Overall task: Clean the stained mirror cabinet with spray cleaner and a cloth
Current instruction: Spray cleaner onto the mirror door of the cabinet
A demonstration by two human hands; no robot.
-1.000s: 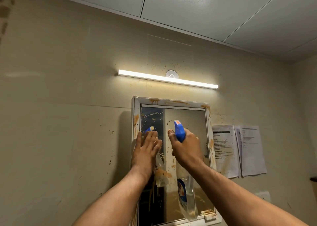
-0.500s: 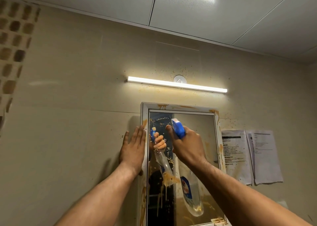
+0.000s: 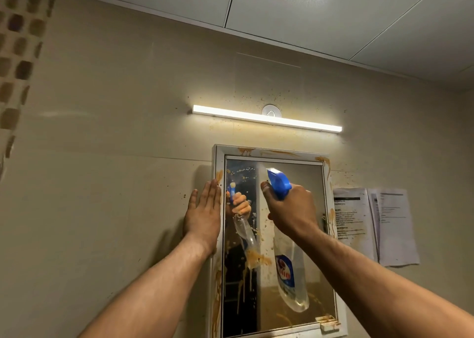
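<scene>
The mirror cabinet hangs on the wall, its white frame and glass streaked with orange-brown stains. My right hand grips a clear spray bottle with a blue trigger head, nozzle pointed up-left at the upper mirror; a faint mist shows near the top. My left hand lies flat with straight fingers against the cabinet's left edge and the wall. The bottle and hand are reflected in the glass. No cloth is in view.
A lit tube light is mounted above the cabinet, with stain specks on the wall around it. Two paper sheets are stuck to the wall right of the cabinet. A small stained ledge sits at the mirror's lower right.
My left hand slid off the mirror glass to the cabinet's left edge. The right hand with the bottle stays in front of the upper mirror. The view shifted left.
</scene>
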